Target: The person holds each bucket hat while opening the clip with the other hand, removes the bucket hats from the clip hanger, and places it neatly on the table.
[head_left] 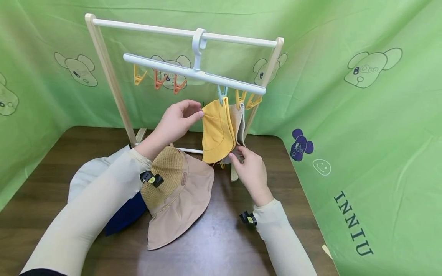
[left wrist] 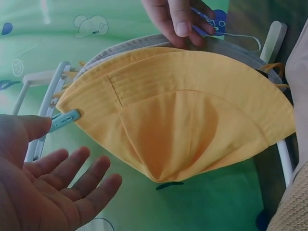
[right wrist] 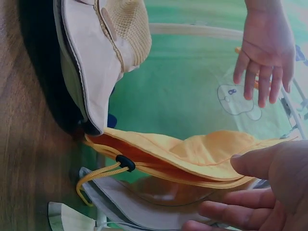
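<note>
A yellow bucket hat (head_left: 215, 130) hangs folded from a light-blue clip (head_left: 222, 94). Behind it a grey-beige hat (head_left: 238, 120) hangs from a yellow clip (head_left: 240, 97). My left hand (head_left: 179, 119) is beside the yellow hat; in the left wrist view its fingers are spread, holding nothing, with the thumb close to the blue clip. Lower down, my right hand (head_left: 251, 168) is at the hats' brims; the right wrist view shows its thumb (right wrist: 255, 163) at the yellow hat and its fingers by the grey one. A yellow cord with a black toggle (right wrist: 125, 163) dangles from the brim.
The white hanger bar (head_left: 165, 66) hooks onto a wooden-legged rack (head_left: 152, 27); several orange and yellow clips hold nothing. A straw-and-pink sun hat (head_left: 186, 199), a navy hat (head_left: 126, 214) and a pale hat (head_left: 89, 174) lie on the wooden table (head_left: 214, 253). Green curtains surround it.
</note>
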A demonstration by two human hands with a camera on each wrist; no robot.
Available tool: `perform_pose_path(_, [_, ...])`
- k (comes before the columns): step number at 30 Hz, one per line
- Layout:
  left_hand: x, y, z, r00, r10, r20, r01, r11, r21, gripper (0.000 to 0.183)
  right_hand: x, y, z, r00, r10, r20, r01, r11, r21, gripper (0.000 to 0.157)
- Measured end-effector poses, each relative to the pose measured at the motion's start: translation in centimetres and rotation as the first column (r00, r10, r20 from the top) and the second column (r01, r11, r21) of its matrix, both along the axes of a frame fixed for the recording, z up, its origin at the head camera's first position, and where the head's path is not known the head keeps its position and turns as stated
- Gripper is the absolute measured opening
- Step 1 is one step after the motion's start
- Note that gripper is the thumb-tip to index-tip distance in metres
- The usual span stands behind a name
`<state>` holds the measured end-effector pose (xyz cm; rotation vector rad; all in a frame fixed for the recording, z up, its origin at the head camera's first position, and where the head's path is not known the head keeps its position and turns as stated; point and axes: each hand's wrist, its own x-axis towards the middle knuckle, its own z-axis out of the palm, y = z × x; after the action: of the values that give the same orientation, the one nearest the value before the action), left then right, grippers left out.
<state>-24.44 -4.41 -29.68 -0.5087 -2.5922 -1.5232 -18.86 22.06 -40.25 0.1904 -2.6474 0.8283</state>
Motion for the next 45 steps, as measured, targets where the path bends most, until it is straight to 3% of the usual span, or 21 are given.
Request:
perform_pose_path(11, [-2.0, 1.4, 1.4, 0.999, -0.043, 0.017, 0.044, 0.997, -0.059, 0.068, -0.1, -0.5, -0.4, 0.999, 0.019, 0.044, -0.016, 0.997, -0.076, 0.051])
perform_pose_path(16, [-3.4, 2.4, 2.0, 0.993, -0.115, 0.036, 0.118, 0.988, -0.097, 0.079, -0.1, -0.7, -0.6, 0.997, 0.045, 0.057, -0.039, 0.994, -0.103, 0.054])
perform_pose_path(21, [-5.0, 3.0, 2.2, 0.983, -0.17, 0.074, 0.173, 0.984, -0.04, 0.079, -0.1, -0.8, -0.7, 0.997, 0.065, 0.035, -0.061, 0.991, -0.12, 0.054])
perform_pose_path(28, [-7.1, 3.4, 2.2, 0.978, -0.2, 0.065, 0.201, 0.979, -0.018, 0.07, -0.2, -0.7, -0.8, 0.997, 0.076, -0.004, -0.076, 0.989, -0.126, 0.053])
perform_pose_path(36, [-8.0, 3.8, 2.7, 0.94, -0.331, 0.08, 0.328, 0.943, 0.056, 0.042, -0.3, -0.7, -0.5, 0.997, 0.082, -0.015, -0.083, 0.988, -0.129, 0.049])
perform_pose_path(45, [-8.0, 3.7, 3.5, 0.888, -0.446, 0.109, 0.433, 0.892, 0.128, 0.049, -0.3, -0.8, -0.5, 0.995, 0.092, -0.025, -0.095, 0.987, -0.129, 0.048])
